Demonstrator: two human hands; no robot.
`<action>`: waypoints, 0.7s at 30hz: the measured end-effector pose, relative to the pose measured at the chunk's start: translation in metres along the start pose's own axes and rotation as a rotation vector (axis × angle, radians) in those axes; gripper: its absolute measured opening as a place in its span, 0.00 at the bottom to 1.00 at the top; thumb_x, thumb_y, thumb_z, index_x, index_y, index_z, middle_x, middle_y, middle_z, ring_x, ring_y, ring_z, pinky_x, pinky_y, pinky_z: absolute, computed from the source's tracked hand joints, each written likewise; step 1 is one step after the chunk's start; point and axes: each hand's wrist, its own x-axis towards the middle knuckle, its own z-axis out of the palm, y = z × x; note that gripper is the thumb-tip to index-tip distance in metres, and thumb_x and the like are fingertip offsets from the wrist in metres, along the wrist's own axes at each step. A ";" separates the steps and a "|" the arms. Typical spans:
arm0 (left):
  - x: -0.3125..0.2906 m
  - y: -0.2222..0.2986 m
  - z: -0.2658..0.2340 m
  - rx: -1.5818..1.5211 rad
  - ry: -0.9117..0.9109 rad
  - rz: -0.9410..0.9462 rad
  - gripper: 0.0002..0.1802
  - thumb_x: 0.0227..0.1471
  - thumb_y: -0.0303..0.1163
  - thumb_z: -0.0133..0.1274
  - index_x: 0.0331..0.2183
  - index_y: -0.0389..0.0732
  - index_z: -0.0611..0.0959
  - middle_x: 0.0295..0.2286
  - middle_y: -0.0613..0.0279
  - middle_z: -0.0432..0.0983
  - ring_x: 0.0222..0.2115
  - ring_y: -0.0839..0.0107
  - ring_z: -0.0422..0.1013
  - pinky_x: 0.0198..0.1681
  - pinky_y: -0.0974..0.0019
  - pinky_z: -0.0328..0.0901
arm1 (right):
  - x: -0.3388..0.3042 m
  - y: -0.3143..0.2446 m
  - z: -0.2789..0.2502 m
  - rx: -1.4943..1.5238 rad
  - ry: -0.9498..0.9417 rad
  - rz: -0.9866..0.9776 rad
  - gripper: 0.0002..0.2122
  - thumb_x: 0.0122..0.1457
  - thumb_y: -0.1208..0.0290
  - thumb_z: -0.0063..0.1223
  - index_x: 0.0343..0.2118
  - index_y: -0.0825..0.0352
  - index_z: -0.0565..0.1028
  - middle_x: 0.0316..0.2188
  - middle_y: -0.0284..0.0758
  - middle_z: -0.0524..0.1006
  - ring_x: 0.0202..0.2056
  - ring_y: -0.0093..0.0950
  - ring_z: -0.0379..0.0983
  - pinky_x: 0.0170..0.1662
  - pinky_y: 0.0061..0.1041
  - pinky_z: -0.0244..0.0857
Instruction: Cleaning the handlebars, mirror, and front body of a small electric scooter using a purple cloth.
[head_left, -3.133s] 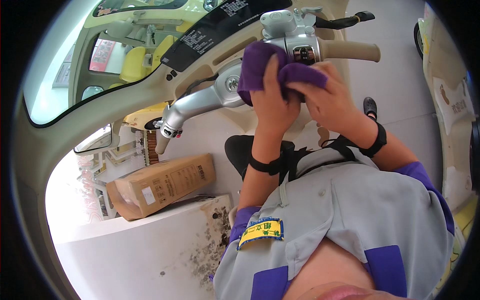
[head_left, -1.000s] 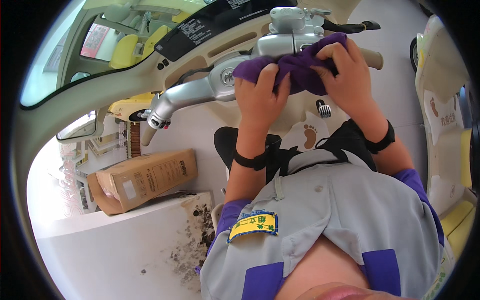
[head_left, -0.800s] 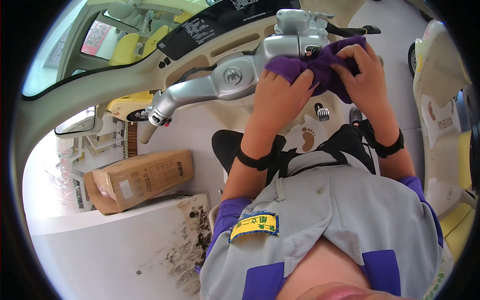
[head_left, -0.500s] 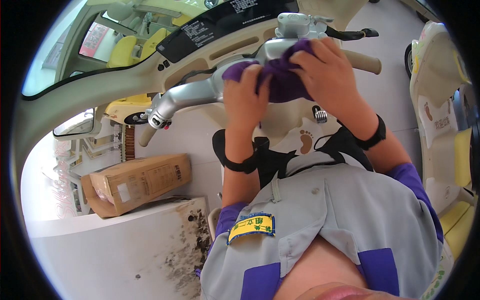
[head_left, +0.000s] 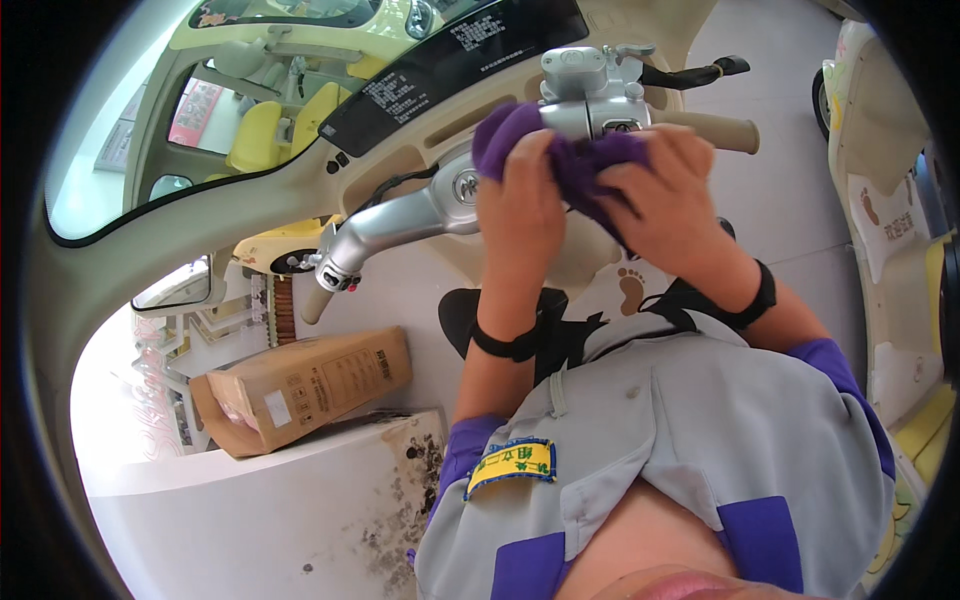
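Observation:
A dark purple cloth (head_left: 508, 135) is bunched up between my two hands. My left hand (head_left: 522, 205) has its fingers closed on the cloth's left part, just right of the round emblem on a silver handlebar (head_left: 395, 212). On the other end of the cloth, my right hand (head_left: 672, 190) grips with bent fingers, below the bar's right switch housing (head_left: 622, 112). The cloth covers part of the bar's middle; whether it presses on the metal I cannot tell. Beyond my right hand stick out the beige right grip (head_left: 725, 132) and a black brake lever (head_left: 697, 74).
A dashboard with a black panel (head_left: 425, 80) and a windshield frame lie ahead. At left are a mirror (head_left: 180, 285) and a cardboard box (head_left: 310, 385) beside a white stained surface (head_left: 270, 520). Another beige vehicle with yellow seats (head_left: 890, 210) stands at right.
The view has shifted slightly. The cloth has been gathered into a tighter bunch, and my left hand has come right along the bar, baring the emblem. Both hands still hold the cloth.

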 end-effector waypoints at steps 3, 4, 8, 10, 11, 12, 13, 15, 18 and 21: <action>0.015 0.011 0.014 0.110 -0.154 0.306 0.16 0.44 0.20 0.53 0.40 0.41 0.78 0.41 0.55 0.75 0.42 0.50 0.71 0.42 0.55 0.67 | -0.011 0.018 -0.014 -0.002 0.047 0.034 0.10 0.41 0.71 0.62 0.30 0.57 0.76 0.39 0.33 0.72 0.44 0.38 0.65 0.45 0.37 0.54; 0.025 0.016 0.021 0.077 -0.122 0.390 0.15 0.46 0.21 0.53 0.39 0.41 0.79 0.39 0.56 0.76 0.41 0.51 0.72 0.44 0.54 0.66 | -0.015 0.024 -0.016 -0.012 0.051 0.034 0.11 0.40 0.71 0.63 0.30 0.57 0.76 0.39 0.34 0.72 0.43 0.38 0.65 0.45 0.36 0.54; 0.040 -0.004 0.028 0.034 0.010 0.455 0.16 0.39 0.23 0.57 0.36 0.42 0.78 0.36 0.58 0.75 0.39 0.54 0.71 0.41 0.54 0.66 | -0.018 0.029 -0.017 0.035 0.085 0.046 0.12 0.41 0.73 0.63 0.32 0.58 0.77 0.40 0.35 0.73 0.43 0.39 0.66 0.45 0.34 0.56; 0.034 -0.012 0.025 -0.019 0.012 0.403 0.13 0.43 0.24 0.57 0.35 0.40 0.77 0.34 0.56 0.74 0.37 0.52 0.71 0.40 0.55 0.66 | -0.003 0.024 -0.015 0.009 0.044 0.022 0.11 0.43 0.73 0.61 0.32 0.59 0.76 0.40 0.35 0.73 0.43 0.38 0.66 0.46 0.35 0.56; 0.030 -0.014 0.026 -0.079 0.043 0.269 0.11 0.46 0.24 0.56 0.36 0.38 0.77 0.34 0.54 0.74 0.37 0.51 0.71 0.40 0.55 0.66 | 0.007 0.021 -0.013 -0.025 0.011 0.000 0.11 0.44 0.73 0.60 0.33 0.59 0.76 0.39 0.34 0.72 0.43 0.37 0.67 0.46 0.35 0.57; 0.025 -0.016 0.026 -0.137 0.074 0.135 0.10 0.49 0.24 0.56 0.36 0.37 0.76 0.34 0.52 0.74 0.36 0.49 0.70 0.40 0.55 0.66 | 0.015 0.016 -0.010 -0.021 0.012 0.002 0.11 0.44 0.73 0.60 0.33 0.59 0.76 0.39 0.34 0.72 0.43 0.37 0.67 0.46 0.35 0.57; 0.021 -0.020 0.024 -0.055 0.091 0.129 0.07 0.57 0.26 0.50 0.39 0.38 0.75 0.35 0.53 0.76 0.36 0.56 0.73 0.42 0.62 0.67 | 0.024 0.012 -0.006 -0.033 -0.028 -0.030 0.10 0.46 0.72 0.58 0.33 0.59 0.75 0.38 0.33 0.72 0.44 0.36 0.67 0.47 0.35 0.57; 0.010 -0.027 0.025 -0.086 0.148 -0.004 0.08 0.59 0.27 0.48 0.41 0.38 0.74 0.36 0.55 0.76 0.35 0.59 0.72 0.42 0.62 0.67 | 0.040 -0.002 0.003 0.001 -0.097 -0.076 0.06 0.49 0.71 0.52 0.33 0.59 0.74 0.37 0.31 0.72 0.45 0.30 0.70 0.51 0.33 0.58; -0.024 -0.066 0.041 -0.225 0.197 -0.217 0.10 0.64 0.32 0.43 0.45 0.40 0.71 0.38 0.61 0.73 0.37 0.69 0.70 0.45 0.64 0.66 | 0.043 -0.012 0.033 0.021 -0.113 -0.222 0.06 0.49 0.71 0.52 0.32 0.59 0.74 0.37 0.31 0.73 0.45 0.28 0.71 0.52 0.30 0.58; -0.035 -0.071 0.044 -0.515 0.165 -0.377 0.11 0.56 0.27 0.50 0.42 0.40 0.70 0.41 0.60 0.70 0.43 0.69 0.66 0.48 0.66 0.62 | 0.025 -0.025 0.052 0.037 -0.128 -0.220 0.08 0.49 0.73 0.52 0.34 0.60 0.74 0.43 0.34 0.74 0.51 0.30 0.69 0.55 0.34 0.55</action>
